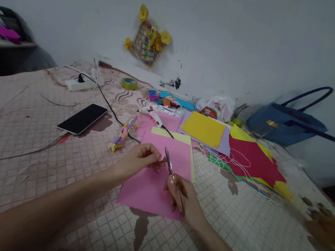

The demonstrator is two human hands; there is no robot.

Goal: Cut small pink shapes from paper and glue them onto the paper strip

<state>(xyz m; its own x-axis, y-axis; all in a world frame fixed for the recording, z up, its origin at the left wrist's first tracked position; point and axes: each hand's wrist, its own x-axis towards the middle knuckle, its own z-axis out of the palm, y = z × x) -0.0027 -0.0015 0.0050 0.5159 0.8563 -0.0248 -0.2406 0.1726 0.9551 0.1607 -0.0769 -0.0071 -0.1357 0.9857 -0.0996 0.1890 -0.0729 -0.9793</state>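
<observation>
A pair of scissors (168, 164) is gripped in my right hand (183, 196), its blades pointing up and away from me. My left hand (145, 158) is just left of the blade tips, thumb and fingers pinched together. Whatever is between those fingers is too small or too close in colour to the paper to make out. Both hands are over a pink sheet of paper (144, 194). Beneath that sheet, a pale yellow sheet (157, 131) shows along the top and right edges.
A glue gun (155, 116) with a black cord lies beyond the paper, beside a braided paper strip (124, 133). Left is a phone (82, 118) on a white cable. Right are a yellow sheet (206, 129), red paper (251, 160) and loose white string (213, 156). A blue handbag (285, 123) stands behind.
</observation>
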